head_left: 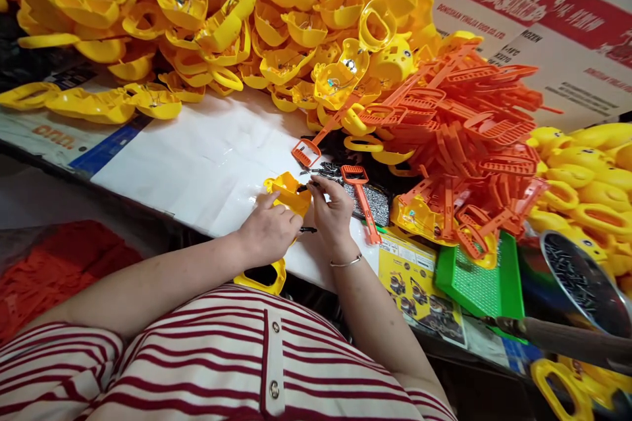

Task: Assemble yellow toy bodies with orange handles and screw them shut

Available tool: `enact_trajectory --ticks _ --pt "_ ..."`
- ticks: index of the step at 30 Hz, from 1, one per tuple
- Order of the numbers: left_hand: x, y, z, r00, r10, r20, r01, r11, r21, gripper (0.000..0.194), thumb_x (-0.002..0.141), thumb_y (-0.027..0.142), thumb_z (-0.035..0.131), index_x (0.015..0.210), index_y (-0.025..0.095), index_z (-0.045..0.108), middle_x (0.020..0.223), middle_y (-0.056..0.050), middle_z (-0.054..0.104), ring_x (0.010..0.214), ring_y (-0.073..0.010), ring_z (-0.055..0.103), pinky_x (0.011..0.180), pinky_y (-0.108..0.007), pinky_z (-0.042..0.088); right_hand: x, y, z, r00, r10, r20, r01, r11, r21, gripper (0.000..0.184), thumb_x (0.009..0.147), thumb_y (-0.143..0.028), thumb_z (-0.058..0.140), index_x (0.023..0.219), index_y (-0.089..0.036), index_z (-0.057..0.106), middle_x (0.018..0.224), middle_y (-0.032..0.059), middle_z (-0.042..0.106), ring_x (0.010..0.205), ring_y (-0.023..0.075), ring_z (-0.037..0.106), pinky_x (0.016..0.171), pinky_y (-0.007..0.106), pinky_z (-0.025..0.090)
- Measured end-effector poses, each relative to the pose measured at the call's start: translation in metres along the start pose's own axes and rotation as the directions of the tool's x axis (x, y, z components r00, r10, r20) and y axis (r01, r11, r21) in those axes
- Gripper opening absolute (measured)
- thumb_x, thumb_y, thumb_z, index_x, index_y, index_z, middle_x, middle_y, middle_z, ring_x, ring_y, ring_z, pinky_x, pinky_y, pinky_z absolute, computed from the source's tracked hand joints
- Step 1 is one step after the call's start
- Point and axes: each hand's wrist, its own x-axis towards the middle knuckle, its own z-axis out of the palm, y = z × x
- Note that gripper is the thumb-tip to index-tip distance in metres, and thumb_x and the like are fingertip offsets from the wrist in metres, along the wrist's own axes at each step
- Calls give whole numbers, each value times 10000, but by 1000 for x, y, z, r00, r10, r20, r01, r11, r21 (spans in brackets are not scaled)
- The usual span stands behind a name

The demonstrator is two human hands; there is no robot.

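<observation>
My left hand (271, 230) is wrapped around a yellow plastic toy shell (285, 185) at the front edge of the white work surface. A yellow loop handle (276, 276) shows below this hand, close to my striped shirt. A thin black piece (309, 229) sticks out by the left fingers; whether they grip it I cannot tell. At the shell's right rim, my right hand (332, 210) pinches a small black part (302, 188), mostly hidden by the fingertips. Just beyond lie loose small black parts (328, 170) and a dark tray of silver screws (378, 205).
Yellow half shells with wires (197, 6) are heaped along the back. Orange slotted plastic parts (464, 118) pile up on the right. Nearby are a green basket (508, 276), a metal bowl of dark pieces (577, 283) and a wooden handle (567, 337). Yellow toys (592, 177) lie far right.
</observation>
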Motion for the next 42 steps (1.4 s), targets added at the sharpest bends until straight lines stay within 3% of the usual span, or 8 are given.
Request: enact_trajectory --ticks 5,12,20,26,30,34,39,42 --pt "-1 0 -2 1000 27 -6 -27 999 38 186 918 243 525 844 135 658 744 -74 716 742 -224 661 1053 -451 352 0 0 -5 997 -65 28 69 984 -165 149 864 -295 607 922 -264 741 876 60 762 811 220 678 786 403 550" --pt "-2 1 -3 999 25 -21 -25 1000 10 160 903 237 556 829 135 655 735 -72 710 745 -222 662 1050 -444 360 -2 -1 -8 995 -96 19 98 984 -147 143 879 -293 596 905 -252 730 862 61 759 788 219 674 749 390 532" --pt "-2 1 -4 998 43 -45 -42 999 11 205 914 277 559 822 128 665 720 -72 706 724 -215 662 1054 -449 387 -4 1 -11 934 -323 156 346 924 -161 164 918 -253 557 873 -236 714 808 51 763 735 193 672 714 356 519" --pt "-2 0 -2 997 35 -70 -35 999 -3 205 901 265 579 787 119 666 695 -75 701 703 -220 668 1026 -459 439 -5 8 -5 961 -259 96 273 940 -205 106 902 -255 595 884 -219 692 779 37 734 692 175 632 681 336 503" --pt "-7 -9 -2 993 4 -122 -24 987 -161 182 905 247 568 797 145 672 732 -50 717 752 -204 677 1028 -445 451 -5 5 -3 940 -319 123 335 931 -145 149 933 -273 558 909 -239 701 800 32 736 719 173 642 691 338 502" --pt "-9 -32 -13 966 -163 -200 90 939 -331 207 924 211 507 971 163 703 884 -66 748 854 -199 679 928 -395 506 -6 3 -1 937 -335 99 345 932 -109 192 949 -271 531 1017 -236 707 844 47 738 746 178 647 699 345 511" --pt "9 -65 -48 969 -244 18 238 920 -312 313 903 183 470 1122 154 692 955 -81 735 917 -198 680 831 -320 532 -7 3 4 945 -317 81 324 939 -113 226 960 -291 512 1050 -218 706 887 67 731 790 182 642 727 349 511" --pt "28 -72 -68 933 -332 140 357 901 -245 297 867 197 495 1068 163 711 1024 -62 749 960 -207 686 866 -316 524 -8 3 7 950 -300 91 310 942 -129 229 962 -298 507 1041 -221 708 884 66 726 790 185 633 736 356 504"
